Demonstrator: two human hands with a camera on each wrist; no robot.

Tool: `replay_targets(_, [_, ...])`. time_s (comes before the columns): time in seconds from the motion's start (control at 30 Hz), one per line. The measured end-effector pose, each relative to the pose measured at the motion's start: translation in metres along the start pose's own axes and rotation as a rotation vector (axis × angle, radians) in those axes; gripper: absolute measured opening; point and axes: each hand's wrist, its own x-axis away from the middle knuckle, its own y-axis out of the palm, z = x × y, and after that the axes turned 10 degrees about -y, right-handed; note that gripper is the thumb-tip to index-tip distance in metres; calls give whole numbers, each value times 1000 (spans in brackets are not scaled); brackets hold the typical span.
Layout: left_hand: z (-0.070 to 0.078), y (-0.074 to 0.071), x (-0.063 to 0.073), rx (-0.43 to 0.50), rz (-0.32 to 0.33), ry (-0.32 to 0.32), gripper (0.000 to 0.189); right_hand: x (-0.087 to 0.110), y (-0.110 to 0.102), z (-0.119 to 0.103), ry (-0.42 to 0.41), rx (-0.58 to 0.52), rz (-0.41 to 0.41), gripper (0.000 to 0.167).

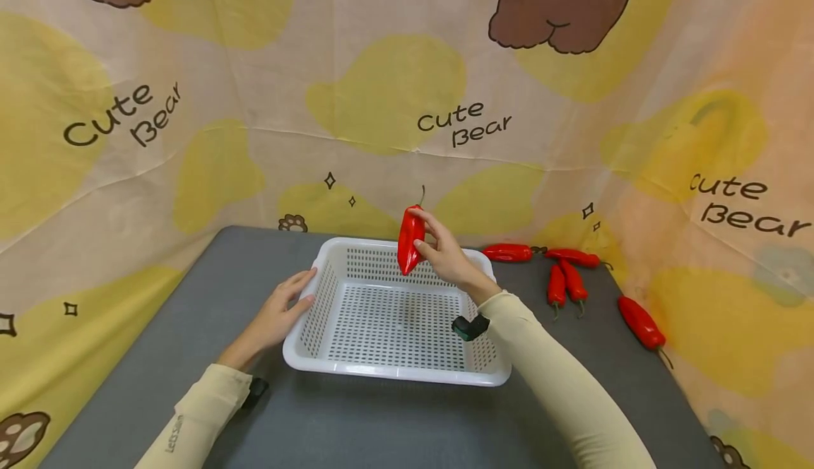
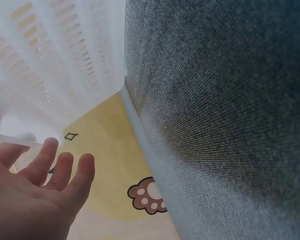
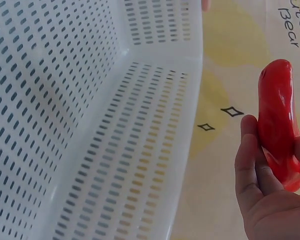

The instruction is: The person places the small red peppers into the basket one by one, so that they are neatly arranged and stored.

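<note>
A shiny red pepper [image 1: 410,237] with a thin stem is held up over the far side of the white basket [image 1: 397,369]. My right hand [image 1: 441,250] pinches it between thumb and fingers; the right wrist view shows the pepper [image 3: 277,115] beside the basket's slotted wall [image 3: 120,165]. At the basket's left rim, my left hand [image 1: 287,310] rests with thumb and fingertips against the edge. Seen from the left wrist, the fingers of that hand [image 2: 37,195] are loosely extended, touching the rim from outside. The basket's inside holds nothing.
Several more red peppers lie right of the basket: one by its back corner [image 1: 507,253], a cluster [image 1: 572,282] further right and one near the table's right edge [image 1: 641,322]. A printed cloth [image 1: 381,95] hangs behind the grey table [image 1: 356,426].
</note>
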Motion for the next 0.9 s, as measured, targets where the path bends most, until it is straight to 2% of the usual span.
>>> replay_targets(0.17, [1,-1,1,-2,2,-13,54,-3,11,4,9,9,-40,62])
replay_targets(0.5, [1,-2,-1,0,-5,-17,55,-8,27,10,44,-49,-75,63])
replay_targets(0.7, [2,-2,-2,3,-10,-18,55,-9,38,10,75,-25,-114,61])
replay_targets(0.9, [1,0,-2,-3,0,14,54,-8,53,14,110,20,-175,60])
